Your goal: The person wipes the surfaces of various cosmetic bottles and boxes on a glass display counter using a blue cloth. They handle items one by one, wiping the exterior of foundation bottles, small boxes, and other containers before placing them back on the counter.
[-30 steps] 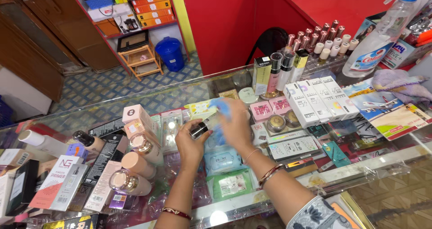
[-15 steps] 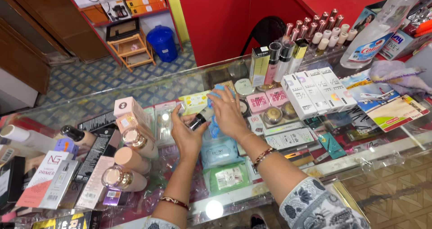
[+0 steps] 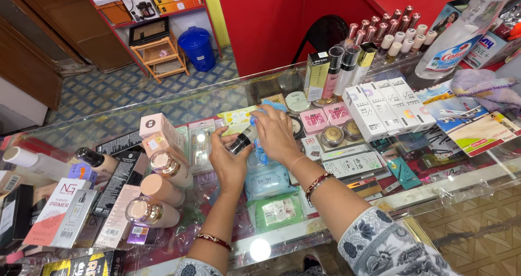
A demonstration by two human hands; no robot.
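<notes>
Small dark-capped bottle [image 3: 240,142] clamped in left hand [image 3: 228,159], right hand [image 3: 275,132] gripping its top.

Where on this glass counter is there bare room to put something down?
Bare glass runs along the far edge, left of the tall bottles. Near the left hand and right hand, boxes and foundation bottles crowd it; white boxes fill the right.

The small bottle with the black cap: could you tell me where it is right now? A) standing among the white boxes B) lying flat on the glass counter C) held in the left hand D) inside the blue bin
C: the small bottle sits gripped in the left hand above the glass counter, with the right hand touching its top end.
</notes>
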